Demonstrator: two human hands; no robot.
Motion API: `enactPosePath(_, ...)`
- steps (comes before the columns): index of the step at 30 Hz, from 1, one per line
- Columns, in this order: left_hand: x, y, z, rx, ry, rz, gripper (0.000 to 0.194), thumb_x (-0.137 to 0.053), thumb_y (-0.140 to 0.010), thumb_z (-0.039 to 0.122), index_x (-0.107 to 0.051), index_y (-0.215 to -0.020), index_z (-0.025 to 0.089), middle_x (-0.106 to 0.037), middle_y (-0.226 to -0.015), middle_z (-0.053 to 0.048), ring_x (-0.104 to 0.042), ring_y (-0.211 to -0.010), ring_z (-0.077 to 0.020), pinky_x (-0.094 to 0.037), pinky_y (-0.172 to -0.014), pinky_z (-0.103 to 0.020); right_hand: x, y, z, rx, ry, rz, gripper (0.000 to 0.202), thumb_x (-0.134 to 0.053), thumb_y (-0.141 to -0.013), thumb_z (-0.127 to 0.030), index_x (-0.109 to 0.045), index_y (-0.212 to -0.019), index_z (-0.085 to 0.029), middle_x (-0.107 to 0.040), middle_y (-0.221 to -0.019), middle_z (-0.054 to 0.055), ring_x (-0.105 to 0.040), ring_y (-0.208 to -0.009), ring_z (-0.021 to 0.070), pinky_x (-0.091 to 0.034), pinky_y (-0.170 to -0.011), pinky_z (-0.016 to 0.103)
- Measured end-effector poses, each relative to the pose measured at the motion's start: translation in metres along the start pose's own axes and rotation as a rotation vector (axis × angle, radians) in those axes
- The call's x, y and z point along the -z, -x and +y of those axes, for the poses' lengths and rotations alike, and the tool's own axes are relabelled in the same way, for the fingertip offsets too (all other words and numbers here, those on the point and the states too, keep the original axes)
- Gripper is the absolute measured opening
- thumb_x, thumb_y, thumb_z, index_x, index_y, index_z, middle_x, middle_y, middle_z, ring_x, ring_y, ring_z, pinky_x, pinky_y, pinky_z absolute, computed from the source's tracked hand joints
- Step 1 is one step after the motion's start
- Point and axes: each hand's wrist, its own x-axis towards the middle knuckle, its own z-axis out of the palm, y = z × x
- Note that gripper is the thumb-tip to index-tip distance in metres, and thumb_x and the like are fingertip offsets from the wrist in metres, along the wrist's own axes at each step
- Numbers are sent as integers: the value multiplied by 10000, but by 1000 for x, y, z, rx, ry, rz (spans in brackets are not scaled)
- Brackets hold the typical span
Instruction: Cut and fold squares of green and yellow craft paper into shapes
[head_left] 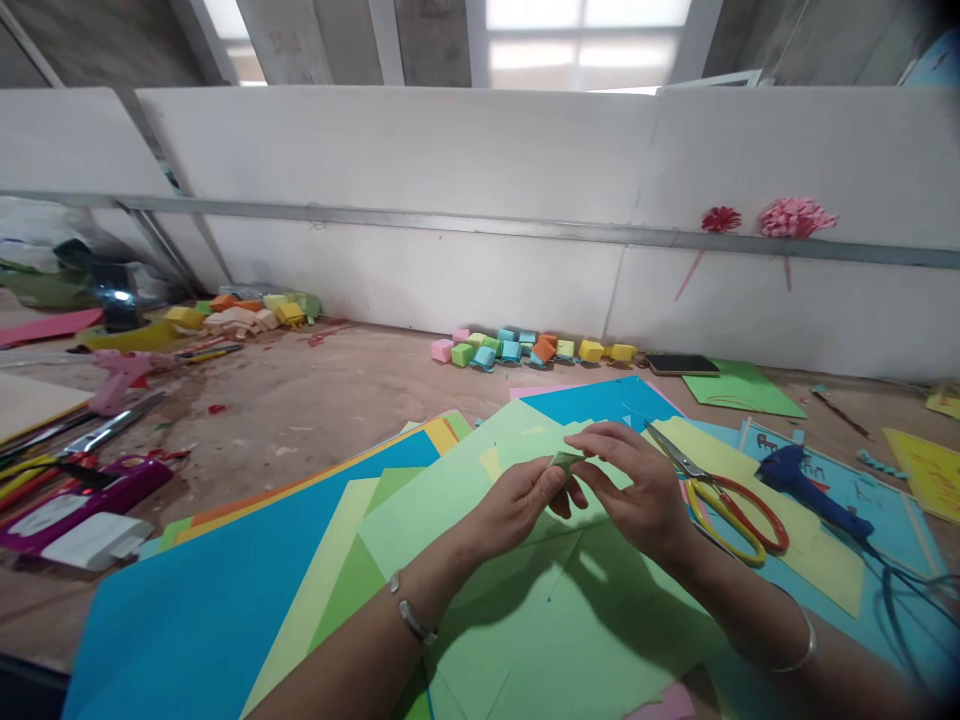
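In front of me, a small folded piece of green paper [567, 459] is held up between both hands. My left hand [517, 500] grips it between thumb and fingers. The thumb and fingertips of my right hand [637, 485] close on its right side. Below them lie large light-green paper sheets [525, 600], with small pale paper scraps [491, 464] on top. Just right of my right hand, scissors [731, 510] with yellow and red handles rest on pale yellow paper [821, 560].
A blue glue gun [814, 490] with a cord lies at right. Small coloured paper cubes [510, 350] line the white partition [420, 150], near a phone [682, 365]. At left are blue sheets [195, 610], a pink glue gun [120, 378] and a purple power strip [112, 500].
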Motion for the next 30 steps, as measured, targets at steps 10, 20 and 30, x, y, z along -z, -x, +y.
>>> enactPosePath(10,-4,3,8,-13,7,68,513,-327,-948,571,-535,-724,160,-571,-776,-52,-525,-744,-158,-430,-707,-276,-5,6,4,351,379,73,303,-606,-864,-107,-652,-1145,-211,-714,-992,113,-654,-924,225,-532,-744,371)
enactPosePath(20,-4,1,5,1,21,65,527,-329,-936,594,-537,-722,159,-585,-811,-70,-545,-806,-185,-435,-737,-300,-6,4,5,338,349,66,286,-591,-863,-91,-643,-1124,-195,-704,-927,101,-642,-855,212,-519,-722,357)
enactPosePath(30,-7,2,4,29,41,99,559,-295,-940,607,-534,-702,162,-566,-733,-51,-522,-744,-168,-427,-718,-286,-9,6,6,305,299,49,195,-580,-865,-103,-664,-1005,-209,-678,-906,90,-622,-853,207,-522,-721,353)
